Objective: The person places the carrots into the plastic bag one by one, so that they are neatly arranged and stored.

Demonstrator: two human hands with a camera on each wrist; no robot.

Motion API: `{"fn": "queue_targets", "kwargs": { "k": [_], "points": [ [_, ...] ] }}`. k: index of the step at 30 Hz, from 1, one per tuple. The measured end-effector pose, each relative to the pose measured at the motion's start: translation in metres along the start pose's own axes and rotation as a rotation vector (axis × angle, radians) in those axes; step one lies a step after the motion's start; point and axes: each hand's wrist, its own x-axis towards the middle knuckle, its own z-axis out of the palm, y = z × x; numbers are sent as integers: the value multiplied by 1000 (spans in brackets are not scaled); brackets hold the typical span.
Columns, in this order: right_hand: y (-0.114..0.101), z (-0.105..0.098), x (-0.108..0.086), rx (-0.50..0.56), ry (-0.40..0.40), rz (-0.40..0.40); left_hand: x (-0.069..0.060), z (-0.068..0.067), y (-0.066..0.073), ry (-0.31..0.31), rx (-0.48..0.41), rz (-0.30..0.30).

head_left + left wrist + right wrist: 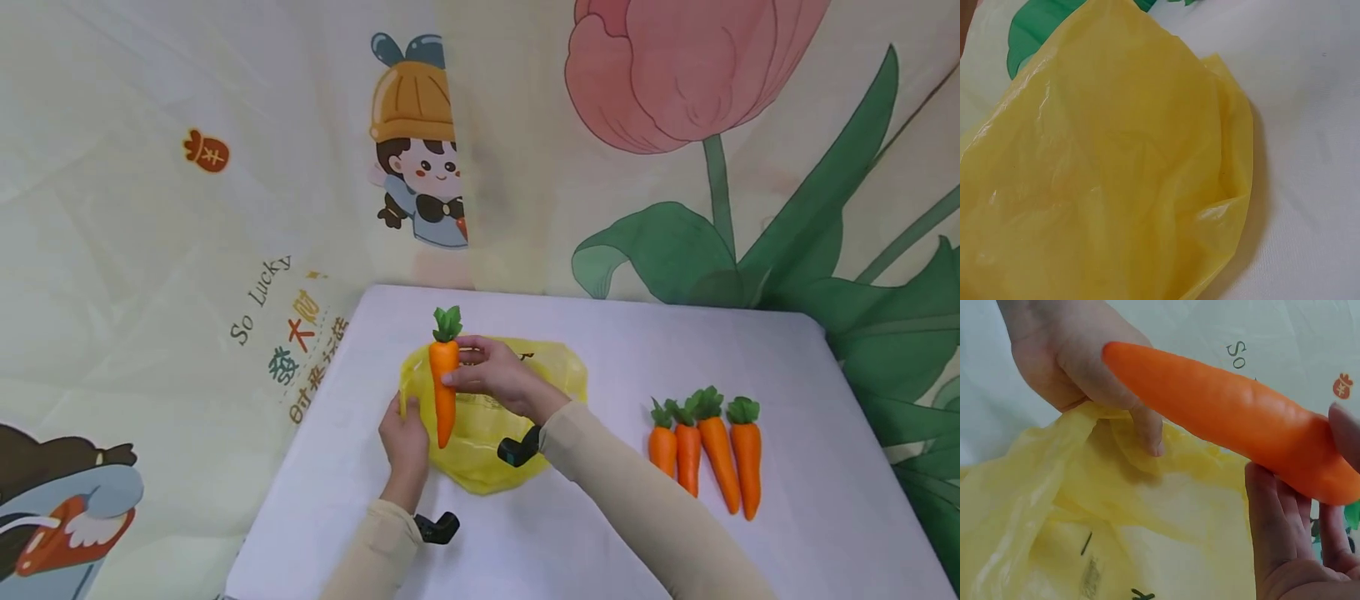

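My right hand (498, 377) pinches an orange toy carrot (444, 375) between thumb and fingers. The carrot hangs over the left part of a yellow plastic bag (487, 458), leaf end up and tip down. With my left hand (405, 437) I grip the bag's left edge. Seen from the right wrist, the left thumb lies on the inner side of the open mouth, and the carrot (1229, 412) is above the bag (1179, 531). Yellow plastic (1116, 162) fills most of the left wrist view, where the left hand does not show.
Several more carrots (746, 458) lie in a row on the right of the white table (600, 533), partly behind the right sleeve (637, 500). A printed cloth (510, 150) stands behind the table and at its left. Black camera mounts (517, 450) sit on both wrists.
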Motion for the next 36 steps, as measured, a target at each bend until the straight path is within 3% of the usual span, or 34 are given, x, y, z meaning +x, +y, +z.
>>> {"fn": "queue_targets", "kwargs": {
  "k": [5,10,19,36],
  "points": [
    [10,1,16,167,65,21,-2,-1,1,2,-35,33],
    [26,0,23,251,86,41,-5,-1,1,4,-58,62],
    [45,-8,27,100,74,134,0,0,1,18,-35,3],
    [56,-29,35,26,-86,294,2,-1,2,3,-79,-9]
  ]
}}
